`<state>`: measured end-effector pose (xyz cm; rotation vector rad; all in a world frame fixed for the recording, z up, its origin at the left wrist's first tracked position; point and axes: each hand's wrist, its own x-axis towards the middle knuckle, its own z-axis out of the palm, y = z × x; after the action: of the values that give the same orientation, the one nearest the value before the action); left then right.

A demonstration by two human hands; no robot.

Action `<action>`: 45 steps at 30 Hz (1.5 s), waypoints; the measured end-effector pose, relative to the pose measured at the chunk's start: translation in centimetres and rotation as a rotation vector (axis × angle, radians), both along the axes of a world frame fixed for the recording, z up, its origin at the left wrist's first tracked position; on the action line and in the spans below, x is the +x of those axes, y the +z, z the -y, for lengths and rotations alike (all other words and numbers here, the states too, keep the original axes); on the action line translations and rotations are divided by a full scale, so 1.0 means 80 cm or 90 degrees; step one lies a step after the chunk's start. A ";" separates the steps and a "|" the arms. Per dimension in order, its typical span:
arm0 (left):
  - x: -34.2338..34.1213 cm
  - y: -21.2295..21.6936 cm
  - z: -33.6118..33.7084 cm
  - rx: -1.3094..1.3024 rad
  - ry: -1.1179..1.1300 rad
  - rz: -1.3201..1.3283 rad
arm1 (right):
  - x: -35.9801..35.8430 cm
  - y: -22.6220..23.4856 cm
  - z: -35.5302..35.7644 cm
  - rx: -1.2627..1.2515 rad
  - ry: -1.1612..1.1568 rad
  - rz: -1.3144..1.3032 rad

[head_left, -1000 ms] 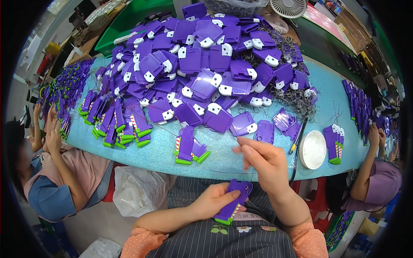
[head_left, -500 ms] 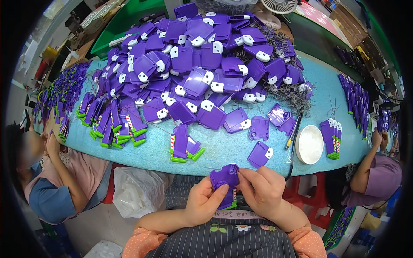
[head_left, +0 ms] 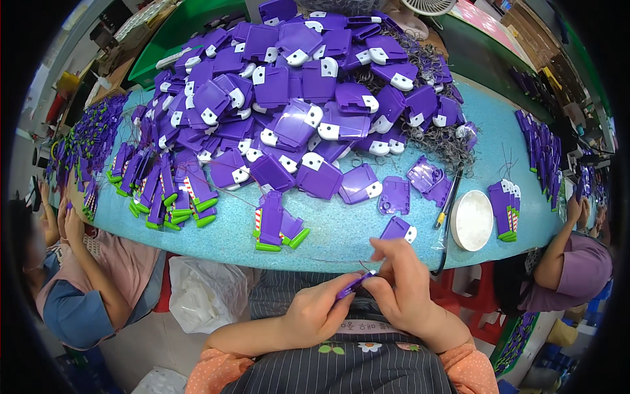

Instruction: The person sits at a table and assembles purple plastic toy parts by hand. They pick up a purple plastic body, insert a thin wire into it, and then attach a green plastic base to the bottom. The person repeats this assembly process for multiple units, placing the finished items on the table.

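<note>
Both hands meet over the person's lap, just below the near edge of the table [head_left: 367, 236]: the left hand [head_left: 319, 314] has its grip closed around a small purple plastic piece [head_left: 354, 285], seen edge-on and tilted up toward the right, while the right hand [head_left: 401, 284] pinches its fingertips together at the upper tip of that same piece. Whether a thin thread lies between those fingertips cannot be told. Just above the grip, on the blue table, lies a single purple case [head_left: 398, 230] with a white corner tab, and a little further up sit two open purple shells [head_left: 395, 195] side by side. To the right of the grip a round white lid [head_left: 472, 220] rests flat, with a dark pen-like tool [head_left: 448, 205] beside it and a small upright bundle of purple pieces with green ends [head_left: 505, 209] beyond. To the upper left of the grip a purple piece with green feet [head_left: 272, 223] lies alone, and further left a row of like pieces [head_left: 164, 197] leans together. Well above, a large heap of purple cases [head_left: 295, 92] covers the table. Other people's arms show at the far left [head_left: 65, 223] and far right [head_left: 571, 230].
</note>
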<state>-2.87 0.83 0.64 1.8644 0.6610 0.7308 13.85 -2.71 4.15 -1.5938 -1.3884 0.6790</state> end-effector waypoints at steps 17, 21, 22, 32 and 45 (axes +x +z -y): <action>-0.005 0.016 -0.003 -0.104 0.080 0.027 | -0.010 -0.024 0.008 -0.069 0.126 -0.294; 0.002 0.015 -0.004 0.125 0.115 -0.013 | -0.015 -0.028 0.011 -0.031 0.089 -0.247; -0.001 0.009 -0.002 -0.009 0.113 0.028 | -0.015 -0.029 0.010 -0.029 0.097 -0.255; 0.005 -0.010 0.012 -0.467 0.039 0.288 | -0.032 -0.044 0.010 -0.174 0.017 -0.684; 0.000 0.010 0.013 -0.630 -0.039 0.284 | 0.077 -0.061 -0.148 -0.108 -0.234 0.486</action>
<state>-2.84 -0.24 1.46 0.7782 0.5219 0.5866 19.97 9.14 -0.72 -2.3064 -1.5040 -0.0621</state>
